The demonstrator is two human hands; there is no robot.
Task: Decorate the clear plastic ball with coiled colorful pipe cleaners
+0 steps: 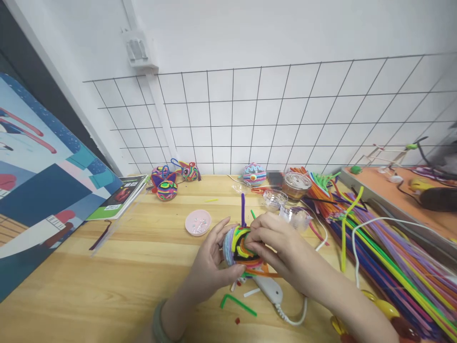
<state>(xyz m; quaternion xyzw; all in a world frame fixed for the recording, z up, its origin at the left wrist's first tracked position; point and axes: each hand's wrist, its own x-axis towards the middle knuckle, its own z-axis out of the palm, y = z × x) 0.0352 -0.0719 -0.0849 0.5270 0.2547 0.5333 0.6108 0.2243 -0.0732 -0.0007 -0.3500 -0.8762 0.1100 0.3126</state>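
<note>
A ball wrapped in multicoloured pipe cleaners (230, 247) sits in my left hand (211, 264), whose fingers and thumb curve around its left side. A purple pipe cleaner (243, 209) sticks up from its top. My right hand (273, 238) has its fingertips pinched together against the front of the ball, at an orange pipe cleaner (243, 247) laid inside black and yellow rows. The fingers partly hide that spot. Below the ball lies a white glue gun (270, 289) with a coiled cord. Near it are a bent green pipe cleaner (239, 305) and a short white stick (252, 292).
A pink dish (198, 223) with small bits stands left of the ball. Finished wrapped balls (166, 189) and another ball (254, 174) sit along the wall. Clear plastic shells (274, 199), bundled pipe cleaners (392, 267) and a white cable (355, 247) lie right. Magazines (119, 197) lie left.
</note>
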